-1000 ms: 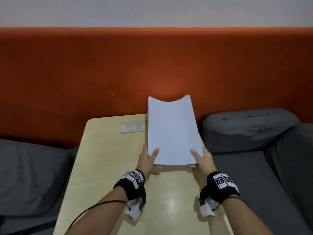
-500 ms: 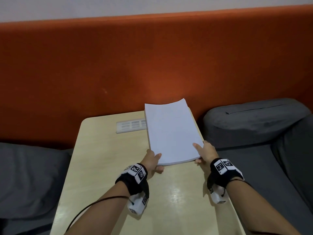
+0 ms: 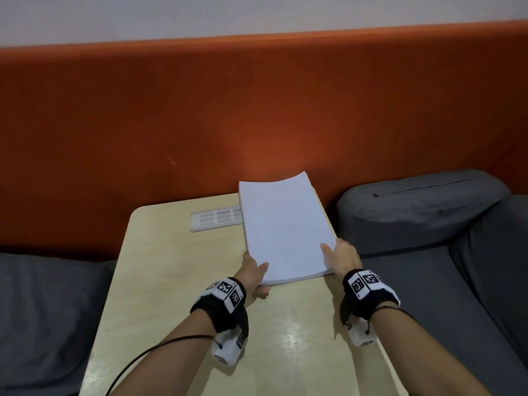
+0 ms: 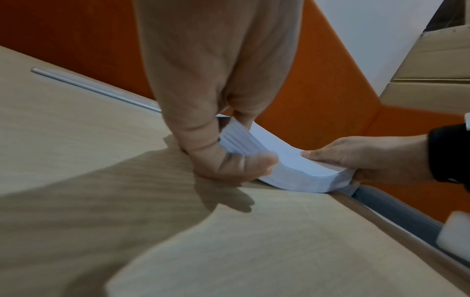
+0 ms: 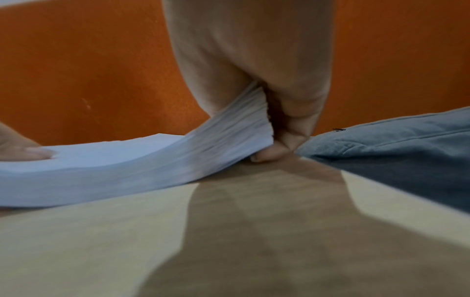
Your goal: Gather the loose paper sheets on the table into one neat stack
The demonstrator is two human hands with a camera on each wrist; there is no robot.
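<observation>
Nearest the camera, 2 bare forearms wearing black wrist bands with black-and-white marker tags reach forward over the pale wooden table (image 3: 160, 281). The left hand (image 3: 253, 274) grips the near left corner of the paper stack (image 3: 285, 227), its thumb lying on the top sheet and its fingers (image 4: 229, 166) curled beneath the corner, knuckles against the tabletop. The right hand (image 3: 341, 257) grips the near right corner in the same way, thumb on top and fingers (image 5: 269, 154) tucked under the edge. Both holds sit at the stack's near short edge, so nearly all of the paper extends beyond the hands. The sheets form 1 thick white block whose long axis runs away from the person toward the wall, turned slightly to the left at its far end. In the wrist views the near edge bows, higher at the 2 held corners and sagging onto the table between them. The stack lies along the table's right side, its left edge covering the end of a white slotted panel (image 3: 215, 218) set in the tabletop. Grey cushions (image 3: 414, 212) flank the table, and an orange padded backrest (image 3: 257, 110) rises behind it.
</observation>
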